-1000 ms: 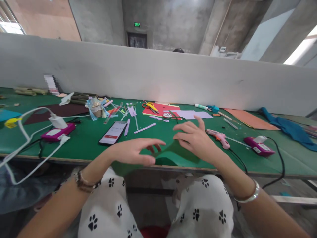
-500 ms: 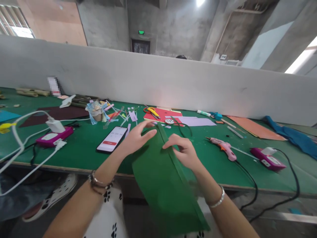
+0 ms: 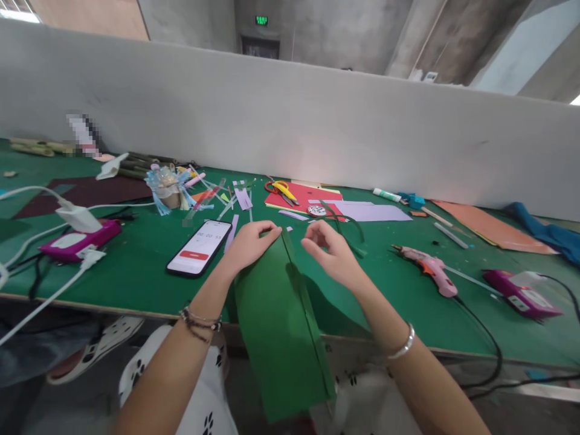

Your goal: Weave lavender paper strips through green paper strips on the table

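Observation:
A long green paper sheet (image 3: 276, 326) with a narrow fold along its right side hangs from the table edge over my lap. My left hand (image 3: 254, 244) pinches its top end between thumb and fingers. Off to the right of the sheet, my right hand (image 3: 333, 251) is apart from it, fingers curved and thumb separated from them, with nothing visible inside. Dark green paper strips (image 3: 347, 226) lie just beyond my right hand. A phone (image 3: 199, 249) showing a timer rests to the left of my left hand.
Red paper (image 3: 308, 196) with yellow-handled scissors (image 3: 283, 190) lies at the back, beside purple paper (image 3: 369, 211). On the right are a pink glue gun (image 3: 428, 269) and a magenta power strip (image 3: 521, 296). Another corded magenta power strip (image 3: 79, 241) sits left, near a decorated cup (image 3: 170, 190).
My right hand has come off the green paper's folded edge and moved away to the right. The left hand keeps the top end. The view has tilted down.

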Demonstrator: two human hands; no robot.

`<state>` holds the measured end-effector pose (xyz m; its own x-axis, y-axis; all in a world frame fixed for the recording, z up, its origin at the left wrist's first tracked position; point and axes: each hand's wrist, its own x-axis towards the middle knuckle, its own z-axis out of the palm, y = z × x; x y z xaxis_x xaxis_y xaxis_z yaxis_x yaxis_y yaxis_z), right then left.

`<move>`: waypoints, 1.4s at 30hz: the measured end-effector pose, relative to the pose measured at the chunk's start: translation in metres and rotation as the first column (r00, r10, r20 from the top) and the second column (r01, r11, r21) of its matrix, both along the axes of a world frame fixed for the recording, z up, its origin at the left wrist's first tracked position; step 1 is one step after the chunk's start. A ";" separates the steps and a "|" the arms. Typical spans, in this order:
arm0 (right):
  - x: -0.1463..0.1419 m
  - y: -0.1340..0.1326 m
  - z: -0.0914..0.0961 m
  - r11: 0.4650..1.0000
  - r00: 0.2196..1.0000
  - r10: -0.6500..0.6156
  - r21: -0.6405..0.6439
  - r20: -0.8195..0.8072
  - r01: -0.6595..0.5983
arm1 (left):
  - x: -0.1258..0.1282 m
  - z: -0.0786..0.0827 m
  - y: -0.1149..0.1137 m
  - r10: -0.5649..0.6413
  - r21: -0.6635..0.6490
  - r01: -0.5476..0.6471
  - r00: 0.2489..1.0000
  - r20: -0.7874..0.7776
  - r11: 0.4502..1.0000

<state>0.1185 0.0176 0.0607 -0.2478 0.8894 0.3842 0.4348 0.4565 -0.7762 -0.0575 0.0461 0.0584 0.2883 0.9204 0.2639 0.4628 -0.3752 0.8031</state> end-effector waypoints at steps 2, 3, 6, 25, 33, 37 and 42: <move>-0.010 0.003 0.004 0.998 0.983 -0.017 0.061 0.182 0.006 | 0.005 -0.003 0.003 -0.006 -0.022 0.007 0.999 0.054 1.000; -0.014 0.005 0.005 0.996 0.965 -0.023 0.094 0.262 -0.002 | 0.006 -0.004 0.004 -0.013 -0.039 0.016 0.996 0.085 0.999; -0.021 0.013 0.002 0.991 0.923 -0.073 0.128 0.377 0.026 | 0.005 -0.008 0.006 -0.040 -0.112 0.059 0.986 0.163 0.992; -0.020 0.004 -0.009 0.921 0.753 -0.375 0.312 0.541 0.235 | 0.011 -0.015 0.007 -0.142 -0.091 0.154 0.982 0.124 0.984; -0.016 -0.002 -0.002 0.961 0.853 -0.237 0.243 0.464 0.134 | 0.020 -0.009 0.000 -0.223 0.069 0.217 0.971 0.089 0.974; -0.011 0.000 0.001 0.982 0.927 -0.150 0.157 0.343 0.101 | 0.019 -0.011 0.000 -0.254 0.102 0.242 0.960 0.119 0.965; -0.006 0.001 0.002 0.990 0.959 -0.120 0.101 0.255 0.097 | 0.016 -0.015 0.002 -0.303 0.114 0.292 0.949 0.086 0.950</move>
<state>0.1121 0.0189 0.0631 -0.2532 0.8824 0.3965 0.6668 0.4561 -0.5894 -0.0417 0.0478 0.0436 0.5122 0.7649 0.3906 0.2365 -0.5628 0.7920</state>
